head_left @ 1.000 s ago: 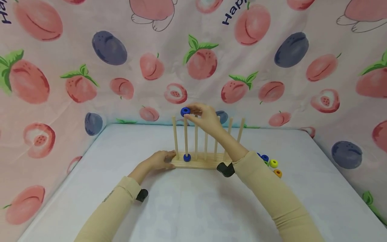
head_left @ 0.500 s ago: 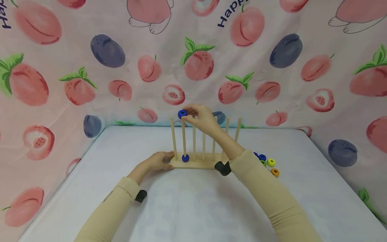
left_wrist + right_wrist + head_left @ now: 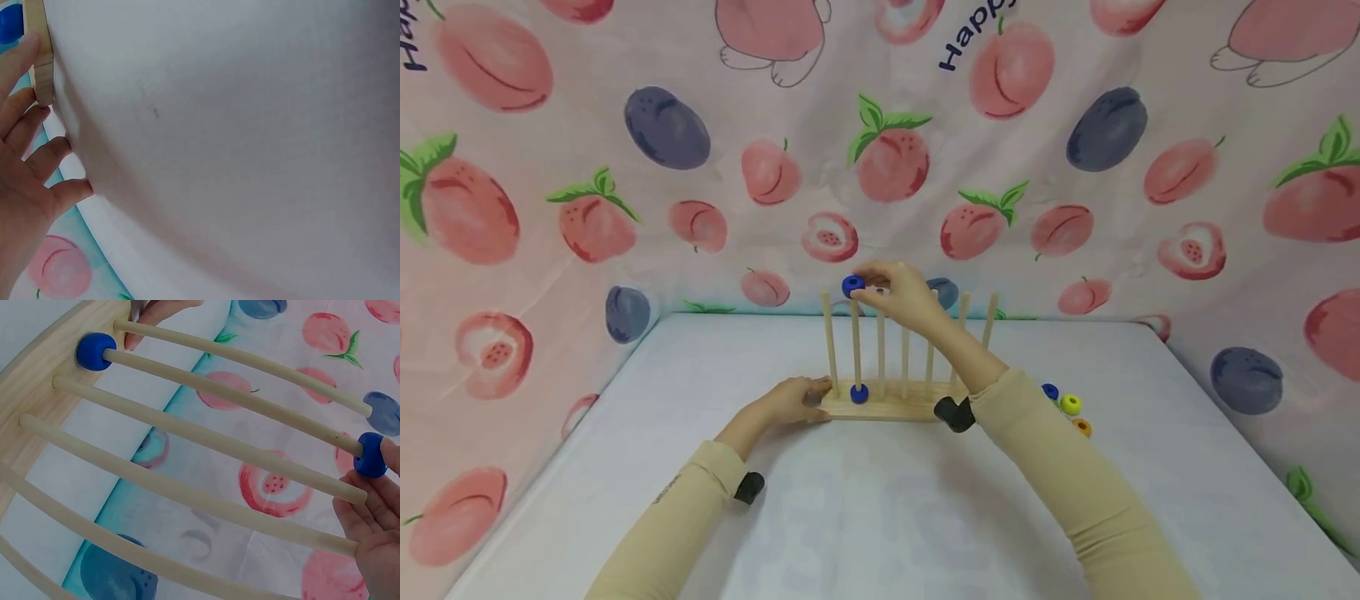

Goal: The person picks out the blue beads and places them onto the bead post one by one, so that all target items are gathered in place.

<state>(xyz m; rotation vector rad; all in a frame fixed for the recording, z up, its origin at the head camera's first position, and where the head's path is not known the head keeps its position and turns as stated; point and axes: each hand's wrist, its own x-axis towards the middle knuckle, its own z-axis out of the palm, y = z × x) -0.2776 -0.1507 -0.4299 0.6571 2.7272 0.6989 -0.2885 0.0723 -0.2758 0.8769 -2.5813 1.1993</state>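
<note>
My right hand (image 3: pixel 904 293) pinches a blue bead (image 3: pixel 853 287) between thumb and fingers, at the top of the second peg from the left. In the right wrist view that peg's tip meets the hole of the held bead (image 3: pixel 371 455). Another blue bead (image 3: pixel 859 393) sits at the foot of the same peg. The wooden peg rack (image 3: pixel 887 407) has a flat base with several upright pegs. My left hand (image 3: pixel 788 400) grips the left end of the base, thumb at the front. In the left wrist view its fingers (image 3: pixel 47 159) spread beside the base end (image 3: pixel 42 75).
On the table right of the rack lie loose beads: a blue bead (image 3: pixel 1050 392), a yellow bead (image 3: pixel 1071 404) and an orange bead (image 3: pixel 1082 427). My right forearm partly covers this group. A fruit-print cloth (image 3: pixel 737 167) hangs behind the white table (image 3: pixel 865 517).
The view has shifted slightly. My right hand has brought the held blue bead a little lower, onto the tip of the second peg. The left hand stays at the base's end.
</note>
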